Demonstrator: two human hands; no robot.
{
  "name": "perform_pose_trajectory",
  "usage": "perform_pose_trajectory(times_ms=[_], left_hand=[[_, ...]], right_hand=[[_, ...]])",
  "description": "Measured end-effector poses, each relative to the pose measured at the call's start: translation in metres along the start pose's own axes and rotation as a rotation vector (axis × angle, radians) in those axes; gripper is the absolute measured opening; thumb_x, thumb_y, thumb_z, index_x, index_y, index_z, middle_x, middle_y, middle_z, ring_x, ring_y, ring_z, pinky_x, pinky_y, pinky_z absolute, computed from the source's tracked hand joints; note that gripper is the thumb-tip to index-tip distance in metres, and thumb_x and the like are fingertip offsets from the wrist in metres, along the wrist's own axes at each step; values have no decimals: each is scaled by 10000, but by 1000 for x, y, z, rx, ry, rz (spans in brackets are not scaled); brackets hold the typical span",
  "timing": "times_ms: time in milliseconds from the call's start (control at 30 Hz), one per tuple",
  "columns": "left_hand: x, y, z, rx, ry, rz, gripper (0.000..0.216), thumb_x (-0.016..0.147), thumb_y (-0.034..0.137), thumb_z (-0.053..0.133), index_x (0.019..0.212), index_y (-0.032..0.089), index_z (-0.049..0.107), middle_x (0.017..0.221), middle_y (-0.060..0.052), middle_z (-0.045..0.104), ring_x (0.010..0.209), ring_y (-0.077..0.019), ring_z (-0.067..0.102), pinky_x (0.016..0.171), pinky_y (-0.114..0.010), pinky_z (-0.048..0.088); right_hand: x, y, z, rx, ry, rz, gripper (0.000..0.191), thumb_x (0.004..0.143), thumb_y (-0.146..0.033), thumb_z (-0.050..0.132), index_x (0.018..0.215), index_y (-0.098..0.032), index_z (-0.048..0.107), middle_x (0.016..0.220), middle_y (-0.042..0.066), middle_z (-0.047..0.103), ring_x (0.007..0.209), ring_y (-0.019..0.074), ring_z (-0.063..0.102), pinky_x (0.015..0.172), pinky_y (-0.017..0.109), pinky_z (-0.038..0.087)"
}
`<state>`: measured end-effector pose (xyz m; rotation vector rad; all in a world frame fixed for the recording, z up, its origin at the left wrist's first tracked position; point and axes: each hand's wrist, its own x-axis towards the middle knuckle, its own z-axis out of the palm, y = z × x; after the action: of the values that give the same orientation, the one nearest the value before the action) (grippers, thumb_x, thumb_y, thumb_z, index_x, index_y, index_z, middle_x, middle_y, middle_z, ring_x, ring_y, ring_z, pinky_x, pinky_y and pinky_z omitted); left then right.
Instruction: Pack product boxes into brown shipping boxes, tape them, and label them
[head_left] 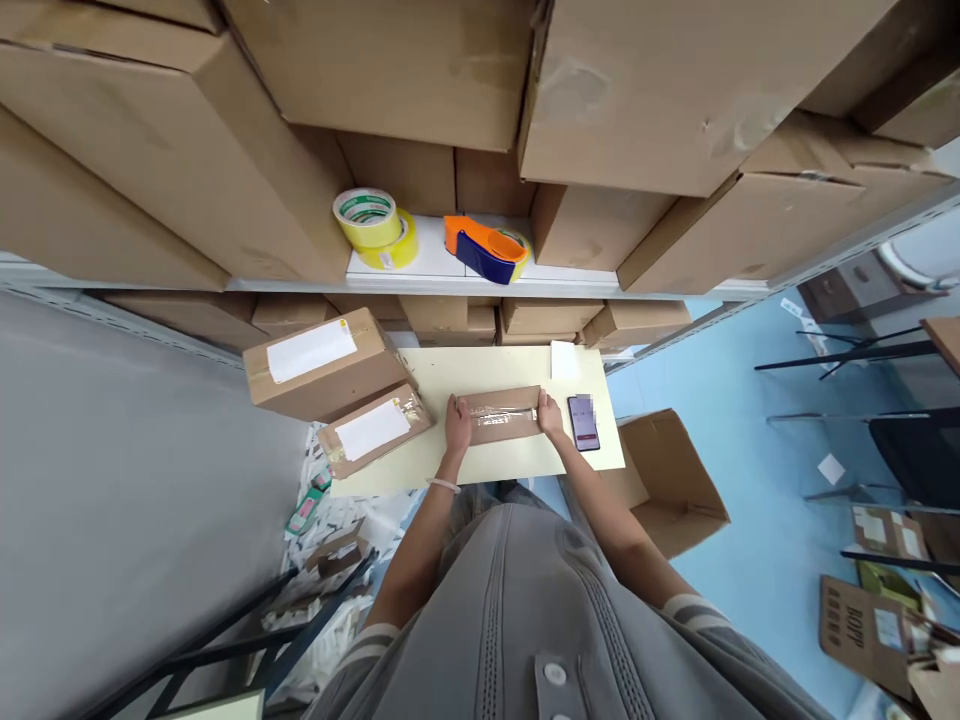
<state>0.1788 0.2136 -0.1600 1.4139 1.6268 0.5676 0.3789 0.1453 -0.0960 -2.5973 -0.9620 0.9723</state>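
Observation:
A small flat cardboard box (501, 415) with clear tape along its top lies in the middle of the pale table (495, 465). My left hand (457, 423) is closed on its left end. My right hand (550, 414) grips its right end. A phone (583, 422) with its screen lit lies just right of my right hand. A white slip (565, 360) lies behind it on the table.
Two taped boxes with white labels, a large one (322, 362) and a flat one (373, 430), sit at the table's left. Yellow tape rolls (375, 226) and an orange-blue tape dispenser (486, 248) rest on the shelf among stacked cartons. An open carton (667, 480) stands on the blue floor to the right.

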Motion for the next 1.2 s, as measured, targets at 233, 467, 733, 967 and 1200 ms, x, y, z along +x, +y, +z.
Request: perform_pose_trajectory(times_ms=[233,467,733,967,1200], left_hand=[[-3,-6,0,43,-34,-24,551,1030,476,231,1306,139,569,1348,-140,639,1300,-242,570,1100,-391,449],[-4,-1,-1,163,-30,-49,622,1029,502,169,1287,141,605,1330,-145,650,1278,-256,582,1100,-391,433],[-5,5,-1,314,-13,-119,713,1012,550,113,1141,132,676,1173,-187,713,1145,-317,652,984,-430,486],[-16,-2,-4,274,10,-68,746,1014,557,108,1154,96,677,1210,-205,699,1186,-288,639,1025,-380,463],[-81,-36,1,-35,143,156,701,1010,579,174,1413,115,511,1450,-156,551,1388,-202,476,1167,-312,339]], right_hand=[[13,5,13,74,-53,62,790,1004,-571,-24,1296,-191,604,1288,145,657,1189,275,601,956,302,423],[19,12,18,103,-50,52,793,995,-609,-3,1273,-197,615,1215,163,680,1163,299,612,956,336,427],[24,16,27,132,-3,37,710,1022,-574,74,1257,-196,627,1142,152,707,1098,300,633,933,349,441],[13,25,31,240,32,-38,679,1022,-589,91,1305,-236,597,1137,117,718,1081,304,645,918,373,464],[-34,76,60,412,210,-306,737,1014,-548,48,1468,-145,466,1400,129,595,1258,285,577,1025,397,459]])
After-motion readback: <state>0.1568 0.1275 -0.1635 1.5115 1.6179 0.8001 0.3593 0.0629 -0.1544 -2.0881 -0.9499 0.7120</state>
